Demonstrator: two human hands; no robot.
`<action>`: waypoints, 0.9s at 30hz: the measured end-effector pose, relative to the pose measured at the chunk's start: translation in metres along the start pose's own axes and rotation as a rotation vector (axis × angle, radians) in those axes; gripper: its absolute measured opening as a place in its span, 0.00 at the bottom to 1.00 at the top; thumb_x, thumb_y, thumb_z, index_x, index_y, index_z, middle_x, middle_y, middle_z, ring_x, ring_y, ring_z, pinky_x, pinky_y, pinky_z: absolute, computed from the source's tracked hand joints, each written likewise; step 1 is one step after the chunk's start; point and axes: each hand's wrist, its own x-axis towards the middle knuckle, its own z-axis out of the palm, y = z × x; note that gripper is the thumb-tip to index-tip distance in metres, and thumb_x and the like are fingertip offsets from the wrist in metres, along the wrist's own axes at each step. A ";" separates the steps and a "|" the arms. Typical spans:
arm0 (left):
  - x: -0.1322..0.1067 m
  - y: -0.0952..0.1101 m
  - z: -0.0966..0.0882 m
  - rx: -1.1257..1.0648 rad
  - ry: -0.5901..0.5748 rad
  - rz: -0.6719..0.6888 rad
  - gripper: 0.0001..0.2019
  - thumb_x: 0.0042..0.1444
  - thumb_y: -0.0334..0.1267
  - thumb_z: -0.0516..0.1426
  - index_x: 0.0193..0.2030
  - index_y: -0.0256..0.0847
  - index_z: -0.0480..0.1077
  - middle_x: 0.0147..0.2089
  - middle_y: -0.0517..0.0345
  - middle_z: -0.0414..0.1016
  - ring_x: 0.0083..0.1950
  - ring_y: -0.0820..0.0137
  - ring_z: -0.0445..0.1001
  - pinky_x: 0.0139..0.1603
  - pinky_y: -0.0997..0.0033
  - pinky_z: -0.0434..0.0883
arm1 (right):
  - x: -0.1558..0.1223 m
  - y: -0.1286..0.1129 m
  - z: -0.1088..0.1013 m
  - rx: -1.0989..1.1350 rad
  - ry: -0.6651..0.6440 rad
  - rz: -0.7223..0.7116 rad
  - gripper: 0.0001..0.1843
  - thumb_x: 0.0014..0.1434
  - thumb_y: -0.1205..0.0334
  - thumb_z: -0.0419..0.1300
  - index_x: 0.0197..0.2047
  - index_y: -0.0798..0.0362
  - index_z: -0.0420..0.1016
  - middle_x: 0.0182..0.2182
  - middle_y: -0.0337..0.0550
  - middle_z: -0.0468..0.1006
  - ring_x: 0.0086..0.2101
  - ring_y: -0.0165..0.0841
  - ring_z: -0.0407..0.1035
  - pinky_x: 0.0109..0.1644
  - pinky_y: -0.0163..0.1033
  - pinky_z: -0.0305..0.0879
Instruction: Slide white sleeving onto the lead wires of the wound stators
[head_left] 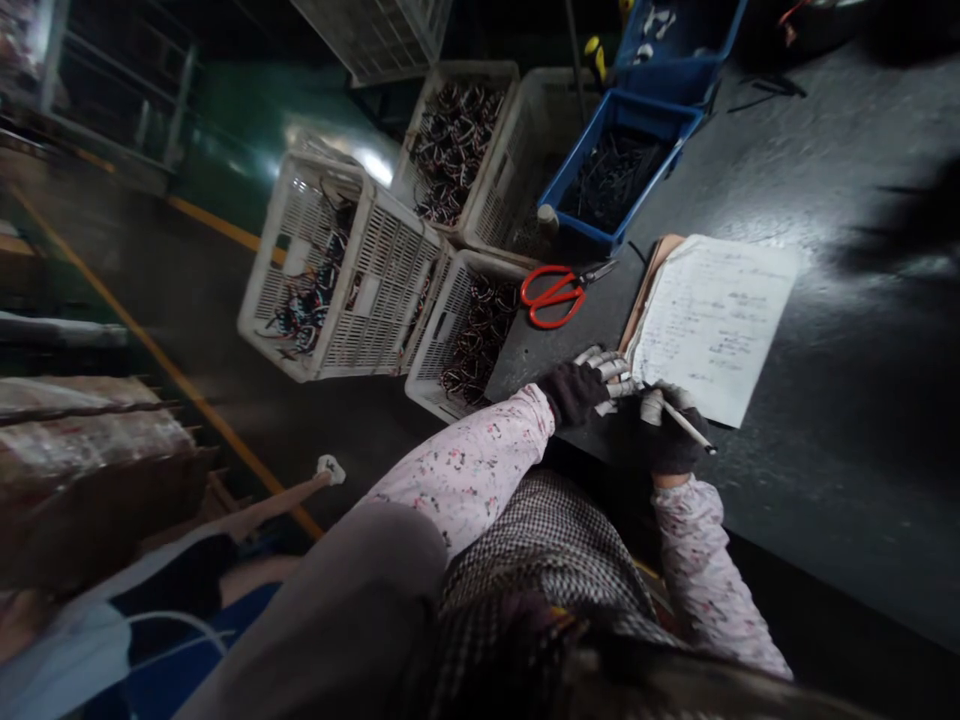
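Pen [690,427] rests in right hand [667,440], left hand [589,384] at the notebook [716,320].

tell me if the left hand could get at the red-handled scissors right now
Probably yes: the red-handled scissors lie on the dark tabletop just beyond the gloved left hand, and nothing visible stands between them.

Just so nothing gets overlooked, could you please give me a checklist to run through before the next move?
1. Slim white pen within the dark-gloved right hand's grip: ok.
2. Pen tip on paper: cannot tell; hidden.
3. Dark-gloved left hand at the near corner of the open, white-paged notebook: ok.
4. Notebook lying on the dark table: ok.
5. Red-handled metal scissors apart from both hands: ok.
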 end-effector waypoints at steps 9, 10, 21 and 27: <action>0.003 -0.003 0.011 -0.001 -0.007 -0.005 0.29 0.81 0.42 0.67 0.85 0.47 0.81 0.85 0.37 0.79 0.91 0.39 0.71 0.92 0.26 0.68 | -0.004 0.010 0.010 -0.018 0.109 -0.050 0.24 0.76 0.44 0.57 0.46 0.52 0.89 0.36 0.56 0.91 0.37 0.47 0.87 0.47 0.51 0.87; 0.003 -0.003 0.011 0.001 -0.008 -0.011 0.29 0.81 0.42 0.67 0.85 0.47 0.81 0.86 0.38 0.78 0.91 0.39 0.71 0.92 0.26 0.68 | -0.004 0.012 0.010 -0.021 0.103 -0.050 0.24 0.76 0.44 0.58 0.46 0.52 0.89 0.36 0.56 0.91 0.37 0.47 0.87 0.46 0.51 0.86; 0.004 -0.002 0.013 -0.009 0.024 -0.013 0.27 0.81 0.41 0.67 0.83 0.46 0.83 0.84 0.37 0.80 0.90 0.40 0.72 0.91 0.25 0.68 | -0.003 0.014 0.012 -0.018 0.081 -0.032 0.27 0.76 0.42 0.56 0.47 0.55 0.89 0.36 0.59 0.90 0.36 0.48 0.87 0.48 0.54 0.87; -0.002 -0.002 0.008 -0.027 0.073 -0.012 0.26 0.81 0.41 0.68 0.81 0.47 0.85 0.84 0.38 0.80 0.90 0.44 0.72 0.94 0.31 0.66 | -0.002 0.012 0.010 0.020 0.073 -0.029 0.29 0.78 0.39 0.56 0.46 0.53 0.88 0.36 0.57 0.90 0.36 0.47 0.88 0.48 0.52 0.88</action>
